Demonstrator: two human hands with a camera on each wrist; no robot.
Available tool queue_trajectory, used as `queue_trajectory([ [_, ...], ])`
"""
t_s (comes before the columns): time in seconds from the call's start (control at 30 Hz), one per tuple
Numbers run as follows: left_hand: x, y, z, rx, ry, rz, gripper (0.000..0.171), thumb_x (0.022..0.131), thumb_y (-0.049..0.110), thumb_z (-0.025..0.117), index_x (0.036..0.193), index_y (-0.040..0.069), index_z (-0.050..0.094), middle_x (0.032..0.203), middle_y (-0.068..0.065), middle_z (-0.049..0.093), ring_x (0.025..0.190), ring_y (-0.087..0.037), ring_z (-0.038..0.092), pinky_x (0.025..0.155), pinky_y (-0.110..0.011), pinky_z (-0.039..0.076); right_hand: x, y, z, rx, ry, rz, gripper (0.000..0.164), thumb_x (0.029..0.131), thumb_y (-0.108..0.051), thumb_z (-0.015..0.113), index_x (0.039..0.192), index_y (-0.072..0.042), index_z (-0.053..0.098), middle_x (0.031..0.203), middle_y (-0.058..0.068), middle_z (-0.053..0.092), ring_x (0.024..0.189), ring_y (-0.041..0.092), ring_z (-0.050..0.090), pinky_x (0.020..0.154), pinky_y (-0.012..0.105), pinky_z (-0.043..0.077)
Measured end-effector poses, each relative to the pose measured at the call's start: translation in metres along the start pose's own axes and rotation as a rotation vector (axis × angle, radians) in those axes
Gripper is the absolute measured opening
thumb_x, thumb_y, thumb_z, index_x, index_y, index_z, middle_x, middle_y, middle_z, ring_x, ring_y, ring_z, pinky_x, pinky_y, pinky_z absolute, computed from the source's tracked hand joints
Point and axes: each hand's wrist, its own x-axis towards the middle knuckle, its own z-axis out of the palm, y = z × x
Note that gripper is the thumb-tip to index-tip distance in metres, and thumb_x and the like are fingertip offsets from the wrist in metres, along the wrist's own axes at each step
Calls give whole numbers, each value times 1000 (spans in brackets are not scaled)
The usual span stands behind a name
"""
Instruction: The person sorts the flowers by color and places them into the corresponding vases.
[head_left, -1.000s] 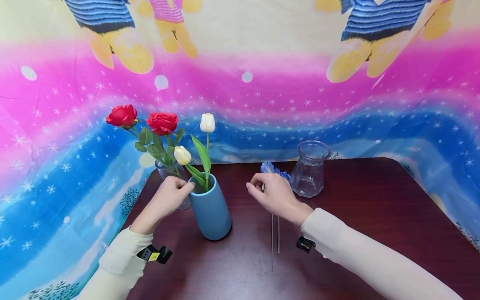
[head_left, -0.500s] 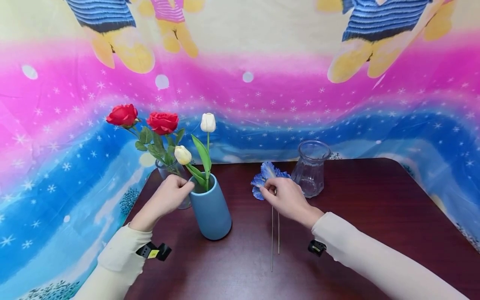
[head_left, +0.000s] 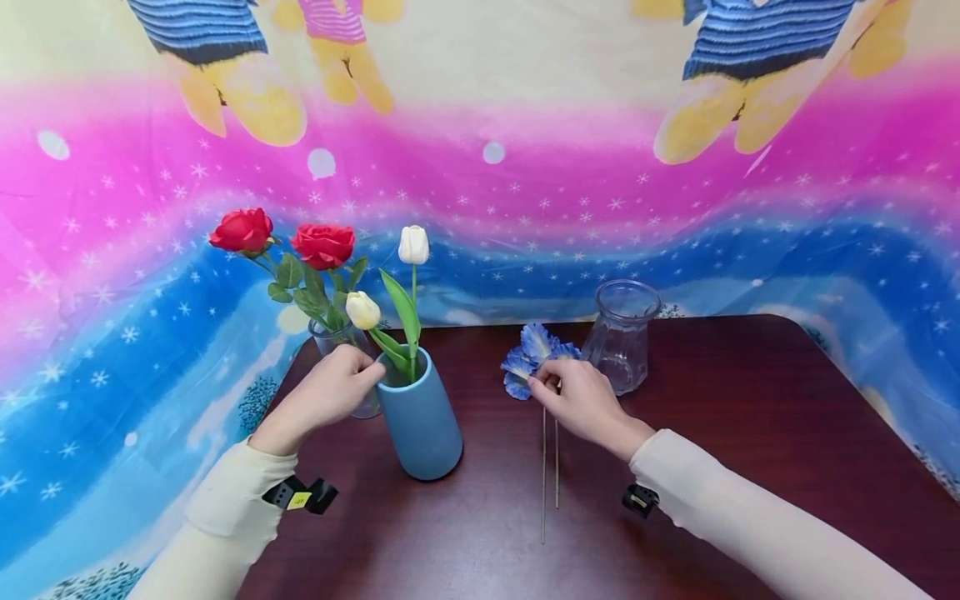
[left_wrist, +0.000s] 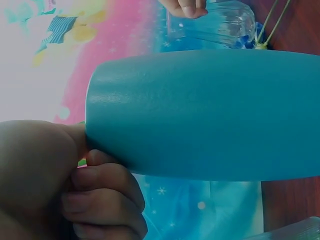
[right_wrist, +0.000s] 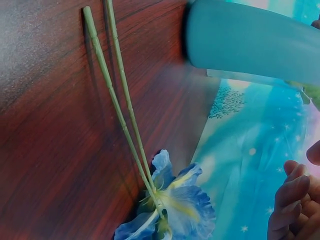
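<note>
My left hand (head_left: 333, 392) pinches the rim of a blue vase (head_left: 422, 421), which stands upright with two white tulips (head_left: 413, 245) in it. In the left wrist view the thumb goes in at the vase's mouth and the other fingers (left_wrist: 102, 197) curl against the outside. Over two blue irises (head_left: 517, 371) hovers my right hand (head_left: 585, 400), its fingers loosely curled. The right wrist view shows that hand apart from the irises, whose thin stems (right_wrist: 117, 100) lie on the table pointing towards me. Part of the blossoms is hidden behind the hand in the head view.
A clear glass vase (head_left: 621, 333) stands behind my right hand. Left of the blue vase, partly behind my left hand, another glass vase (head_left: 330, 337) holds two red roses (head_left: 322, 245). The dark wooden table (head_left: 750, 450) ends at a printed cloth backdrop (head_left: 480, 192).
My right hand has drawn back to the right and slightly towards me, uncovering more of the blue irises. The irises have not moved, and the left hand stays on the vase rim.
</note>
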Motion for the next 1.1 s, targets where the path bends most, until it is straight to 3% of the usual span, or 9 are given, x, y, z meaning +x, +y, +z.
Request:
queue_trajectory([
  [0.33,7,3,-4,39,0,13,49,100,16,45,51,16,35,48,5,27,41,-12,24,46,-28,26,-1,3,-1,-2,20,7,19,94,-24,68,75,-21,68,60,-8,53,53,8,43,50,27,33],
  [1.1,59,1,-20,63,29,-37,50,100,21,42,51,15,35,47,5,28,43,-12,27,49,-29,29,0,10,0,14,26,23,14,94,-25,68,81,-19,71,64,-8,56,54,8,45,52,28,36],
])
